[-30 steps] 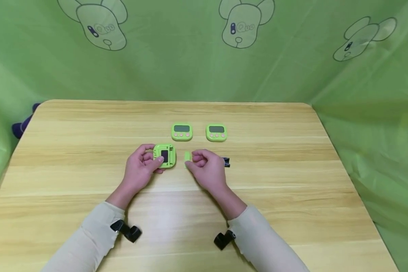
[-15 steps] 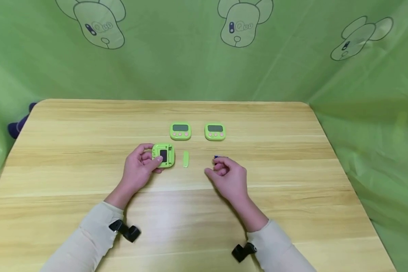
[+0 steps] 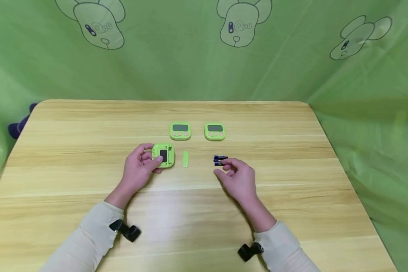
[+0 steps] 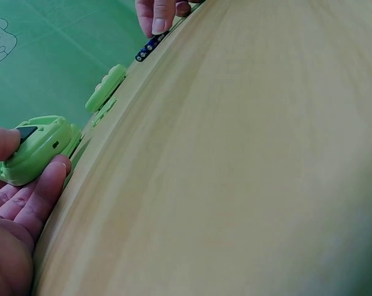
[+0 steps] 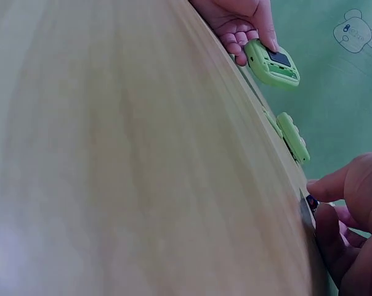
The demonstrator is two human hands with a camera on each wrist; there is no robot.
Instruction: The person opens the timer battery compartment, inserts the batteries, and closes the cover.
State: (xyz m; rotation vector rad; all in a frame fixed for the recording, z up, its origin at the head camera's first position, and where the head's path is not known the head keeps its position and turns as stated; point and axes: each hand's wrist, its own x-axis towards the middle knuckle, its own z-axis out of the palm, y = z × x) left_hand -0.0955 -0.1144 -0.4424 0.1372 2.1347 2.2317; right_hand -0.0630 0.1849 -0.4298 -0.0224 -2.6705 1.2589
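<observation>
My left hand [image 3: 139, 168] grips a green digital timer [image 3: 168, 155], its back turned up and its battery compartment uncovered. The thumb lies on the dark patch of that back. On the table just to the right lies a slim green battery cover [image 3: 185, 159]. Several dark blue and black batteries [image 3: 219, 160] lie side by side further right. My right hand [image 3: 239, 181] is at their right end, with thumb and forefinger apart. In the right wrist view a battery [image 5: 312, 202] shows by the fingertips; whether they touch it is hard to tell.
Two more green timers, a left one [image 3: 180, 131] and a right one [image 3: 215, 131], lie screen up behind the hands on the wooden table [image 3: 176, 226]. Green curtain [image 3: 176, 68] surrounds the table's back and sides. A purple object [image 3: 18, 126] shows past the left edge.
My right hand has let go of the battery cover, leaving it on the table, and moved right to the batteries. The left hand keeps its hold on the timer.
</observation>
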